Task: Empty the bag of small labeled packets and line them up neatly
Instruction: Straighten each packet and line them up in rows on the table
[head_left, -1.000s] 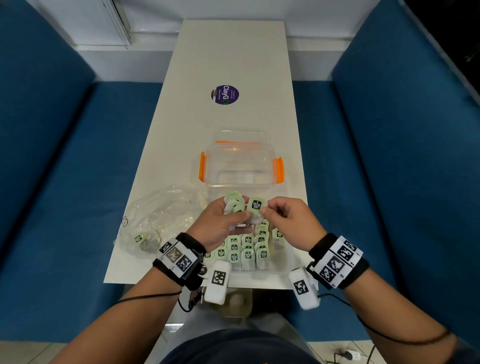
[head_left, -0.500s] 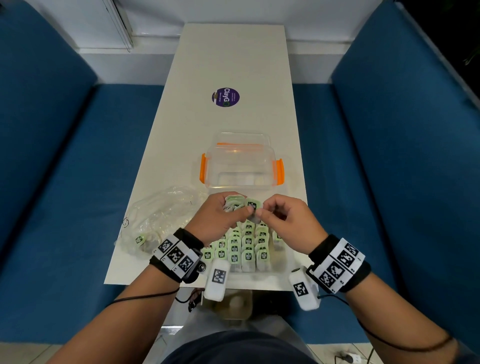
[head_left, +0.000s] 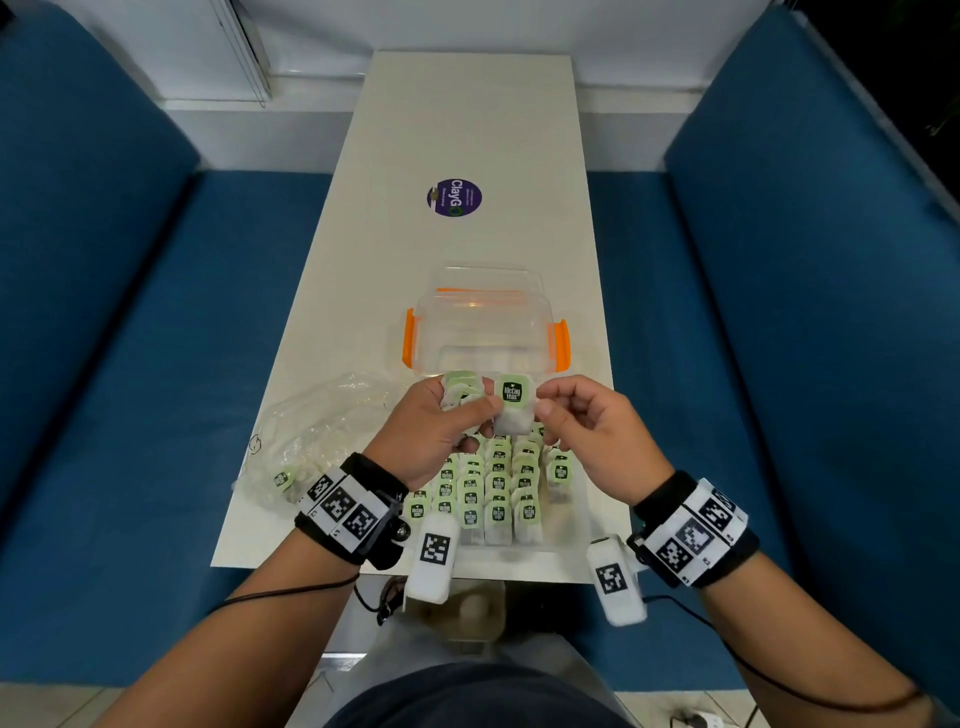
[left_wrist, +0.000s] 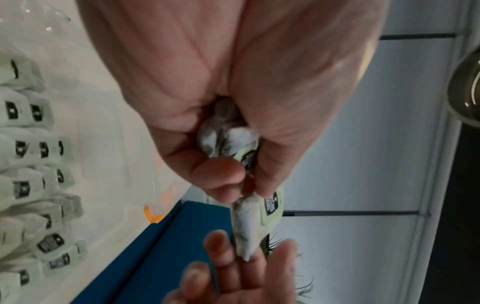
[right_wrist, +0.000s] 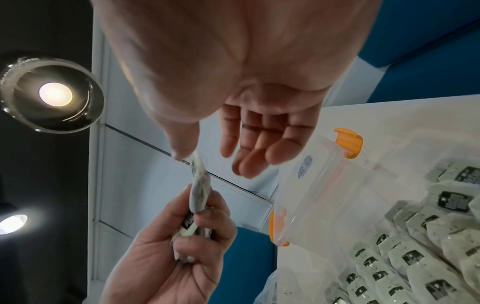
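Many tea bag packets (head_left: 483, 493) lie in rows on the white counter (head_left: 467, 130), low in the middle of the frame, all with their green labels facing up so they look tidy. The left hand (head_left: 434, 434) is closed around a small bunch of packets (head_left: 460, 389), likely so they are ready to hand over one by one. Between the two hands is one tea bag (head_left: 514, 402). The right hand (head_left: 597, 436) pinches its top edge with thumb and finger, and its other fingers are loose. The left thumb touches the bag's other side. It looks like the right hand is taking this bag to add it to the rows.

The clear plastic bag (head_left: 322, 441) lies crumpled at the left of the frame, and one packet (head_left: 283, 479) is still inside, so the bag is not empty yet. A clear box with orange clips (head_left: 485, 332) sits just above the hands.
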